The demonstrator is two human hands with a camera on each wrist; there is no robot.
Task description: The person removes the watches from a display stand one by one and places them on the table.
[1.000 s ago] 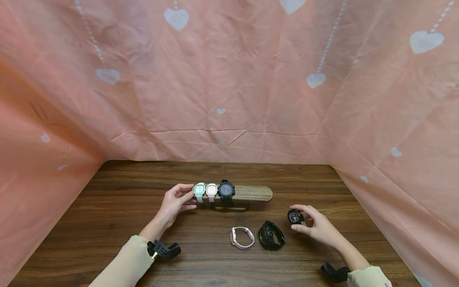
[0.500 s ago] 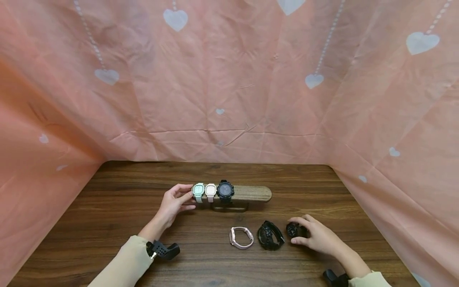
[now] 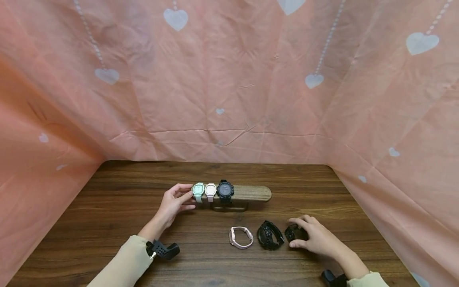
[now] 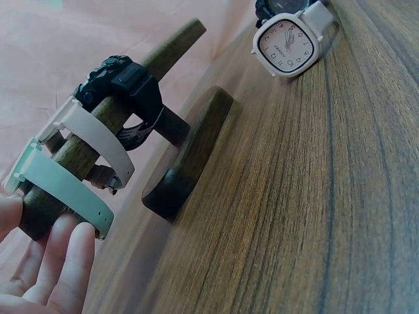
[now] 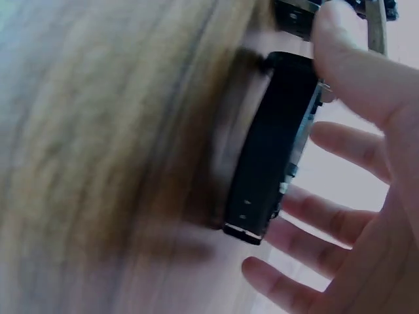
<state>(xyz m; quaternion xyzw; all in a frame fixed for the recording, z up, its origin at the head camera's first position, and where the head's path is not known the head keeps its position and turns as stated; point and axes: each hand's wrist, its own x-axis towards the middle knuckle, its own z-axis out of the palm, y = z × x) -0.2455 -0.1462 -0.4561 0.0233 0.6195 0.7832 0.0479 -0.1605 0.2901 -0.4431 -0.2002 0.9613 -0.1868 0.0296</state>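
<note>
My left hand (image 3: 173, 203) grips the left end of a wooden watch display stand (image 3: 254, 193), thumb on one side and fingers under the bar. A mint-green watch (image 3: 198, 190), a pale pink watch (image 3: 210, 190) and a chunky black watch (image 3: 225, 190) are strapped side by side round its left half. My right hand (image 3: 315, 237) is low over the table at the right, thumb and spread fingers around another black watch (image 3: 292, 232). In the right wrist view its black strap (image 5: 272, 144) stands on edge, with the thumb overlapping its upper end and gaps showing between the fingers.
On the wooden table (image 3: 201, 267) in front of the stand lie a pink watch (image 3: 233, 236), its strap looped, and a black watch (image 3: 265, 235) with its strap closed, just left of my right hand. Pink cloth (image 3: 229, 87) with hearts encloses the back and sides.
My right hand has brought the black watch down and nearer to me, and its face has turned from view. Thumb and fingers have since parted slightly. The left hand stays on the stand.
</note>
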